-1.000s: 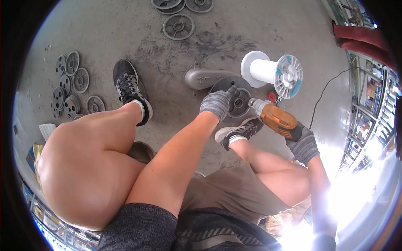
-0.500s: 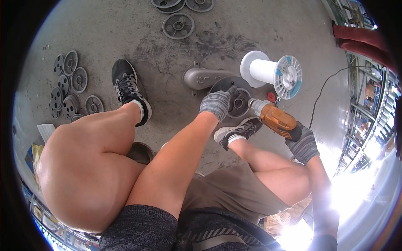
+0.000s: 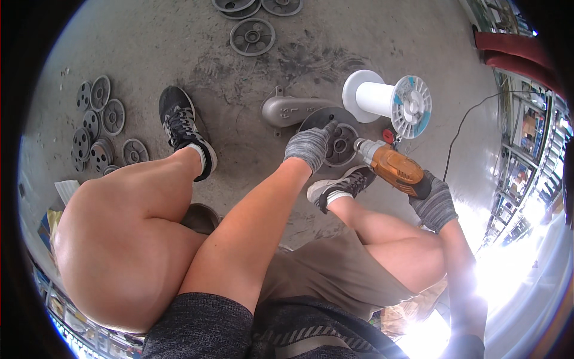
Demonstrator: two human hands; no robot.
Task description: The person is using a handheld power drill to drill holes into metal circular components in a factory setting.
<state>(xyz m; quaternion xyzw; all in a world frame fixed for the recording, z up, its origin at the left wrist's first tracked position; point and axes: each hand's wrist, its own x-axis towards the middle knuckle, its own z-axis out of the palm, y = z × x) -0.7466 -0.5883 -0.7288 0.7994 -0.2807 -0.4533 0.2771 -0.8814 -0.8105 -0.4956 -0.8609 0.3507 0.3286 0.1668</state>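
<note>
My left hand (image 3: 308, 148), in a grey knitted glove, holds a dark metal wheel (image 3: 342, 145) with a raised hub, its index finger lying along the wheel's face. How the other fingers grip the rim is hidden. My right hand (image 3: 434, 205), also gloved, is wrapped round the rear of an orange power drill (image 3: 397, 170). The drill's metal chuck points left and sits close to the wheel's right edge; whether the tip touches the wheel I cannot tell. Beyond the wheel lies a grey cast-metal housing (image 3: 289, 112) with small lugs, partly covered by the wheel.
A white plastic spool (image 3: 378, 99) lies on its side beyond the drill, a small red object (image 3: 388, 136) beside it. Similar metal wheels (image 3: 252, 37) lie at the far side, and several more (image 3: 113, 116) at left. A cable (image 3: 458, 134) curves across the floor at right, near shelving (image 3: 526, 128).
The whole view has shifted very slightly. Both hands, the drill and the wheel keep nearly the same places relative to each other.
</note>
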